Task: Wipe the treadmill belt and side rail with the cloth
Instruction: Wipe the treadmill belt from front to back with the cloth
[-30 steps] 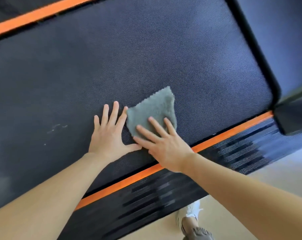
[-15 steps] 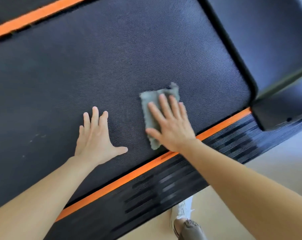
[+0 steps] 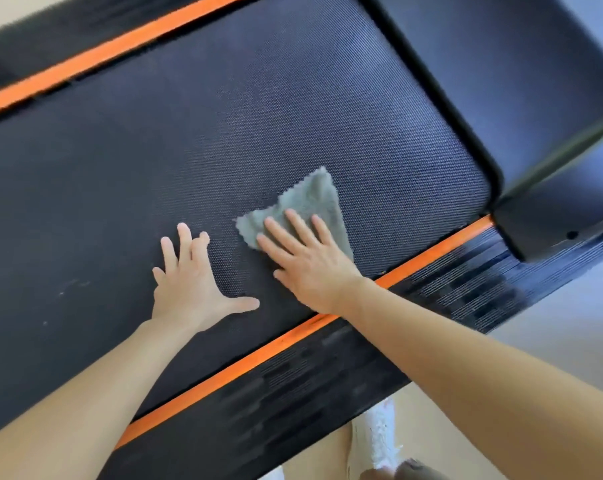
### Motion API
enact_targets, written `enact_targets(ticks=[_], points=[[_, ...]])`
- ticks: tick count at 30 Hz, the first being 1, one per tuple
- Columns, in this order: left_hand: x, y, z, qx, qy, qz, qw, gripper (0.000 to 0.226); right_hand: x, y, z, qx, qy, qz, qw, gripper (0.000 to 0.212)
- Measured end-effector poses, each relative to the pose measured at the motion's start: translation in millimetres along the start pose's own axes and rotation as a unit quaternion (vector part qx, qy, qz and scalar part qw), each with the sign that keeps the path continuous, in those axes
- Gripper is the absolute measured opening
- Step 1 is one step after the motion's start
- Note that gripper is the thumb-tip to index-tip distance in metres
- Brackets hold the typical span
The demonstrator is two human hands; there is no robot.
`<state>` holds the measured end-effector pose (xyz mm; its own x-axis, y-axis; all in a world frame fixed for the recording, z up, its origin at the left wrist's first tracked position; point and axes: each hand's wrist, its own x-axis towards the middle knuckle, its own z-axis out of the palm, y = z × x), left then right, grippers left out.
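Note:
A dark textured treadmill belt [image 3: 224, 133] fills most of the view. A grey cloth [image 3: 310, 199] lies flat on it near the right end. My right hand [image 3: 307, 258] presses down on the cloth with straight fingers, covering its lower part. My left hand [image 3: 189, 282] rests flat on the bare belt just left of the cloth, fingers spread. The near side rail [image 3: 327, 379] is black and ribbed, with an orange stripe [image 3: 258, 351] along the belt's edge.
The black motor cover [image 3: 521, 84] closes the belt's right end. A far rail with an orange stripe [image 3: 96, 53] runs along the top left. Beige floor [image 3: 552, 348] and a white shoe [image 3: 379, 434] show below the near rail.
My right hand has slid the cloth a little leftward and away from the orange stripe, and the cloth has spread out into a triangle. My left hand stays flat on the belt.

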<state>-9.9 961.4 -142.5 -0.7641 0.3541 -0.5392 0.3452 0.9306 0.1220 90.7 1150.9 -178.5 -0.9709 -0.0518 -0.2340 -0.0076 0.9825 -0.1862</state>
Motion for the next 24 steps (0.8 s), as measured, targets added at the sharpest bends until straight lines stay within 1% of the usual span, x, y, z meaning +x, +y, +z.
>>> enact_targets(ticks=[2, 3, 4, 5, 7, 9, 10, 12, 13, 16, 19, 21, 22, 23, 24], points=[[0.9, -3.6, 2.4, -0.004, 0.014, 0.006, 1.0, 0.147, 3.3, -9.0, 5.5, -0.009, -0.019, -0.077, 0.997, 0.062], [0.2, -4.4, 3.5, -0.009, 0.016, 0.004, 1.0, 0.147, 2.8, -2.5, 7.1, -0.016, -0.012, -0.087, 0.996, 0.061], [0.1, -5.8, 4.9, -0.013, 0.018, 0.006, 1.0, 0.147, 1.6, 8.0, 7.0, -0.025, 0.006, -0.068, 0.997, 0.06], [0.7, -7.0, 6.4, -0.016, 0.019, 0.011, 1.0, 0.147, -0.4, 23.6, 6.5, -0.034, 0.026, -0.022, 0.999, 0.06], [1.8, -8.5, 8.4, -0.015, 0.02, 0.018, 1.0, 0.147, -3.3, 64.3, 1.7, -0.045, 0.053, 0.1, 0.993, 0.063], [2.1, -7.6, 10.1, -0.011, 0.017, 0.019, 1.0, 0.148, -7.7, 99.3, -5.7, -0.053, 0.041, 0.196, 0.978, 0.067], [3.1, -8.0, 10.9, -0.013, 0.019, 0.019, 1.0, 0.148, -7.5, 106.4, -7.5, -0.06, 0.044, 0.225, 0.971, 0.067], [4.7, -6.3, 9.5, -0.012, 0.017, 0.015, 1.0, 0.149, -0.5, 99.7, -4.7, -0.067, 0.07, 0.234, 0.967, 0.063], [5.4, -5.2, 8.9, -0.008, 0.014, 0.015, 1.0, 0.149, 2.3, 89.2, -2.8, -0.055, 0.078, 0.221, 0.971, 0.061], [5.2, -3.4, 9.6, -0.008, 0.026, 0.018, 0.999, 0.149, 11.2, 53.3, -3.0, -0.026, 0.08, 0.136, 0.987, 0.056], [1.7, -3.9, 11.1, -0.013, 0.03, 0.018, 0.999, 0.148, 13.5, 17.8, -5.8, -0.028, 0.06, 0.033, 0.997, 0.053], [1.5, -3.7, 10.5, -0.006, 0.017, 0.014, 1.0, 0.148, 11.1, 1.2, -6.9, -0.019, 0.036, -0.036, 0.999, 0.049], [-0.1, -2.7, 9.0, 0.002, 0.008, 0.012, 1.0, 0.146, 6.1, -3.5, -9.9, 0.006, 0.029, -0.065, 0.997, 0.048], [-2.5, -0.3, 6.4, 0.012, 0.016, 0.023, 1.0, 0.141, -2.0, -4.5, -15.1, 0.038, 0.04, -0.076, 0.996, 0.048], [-5.3, 3.3, 4.6, 0.013, 0.049, 0.056, 0.997, 0.13, -12.0, -2.2, -21.1, 0.067, 0.067, -0.069, 0.993, 0.048]])
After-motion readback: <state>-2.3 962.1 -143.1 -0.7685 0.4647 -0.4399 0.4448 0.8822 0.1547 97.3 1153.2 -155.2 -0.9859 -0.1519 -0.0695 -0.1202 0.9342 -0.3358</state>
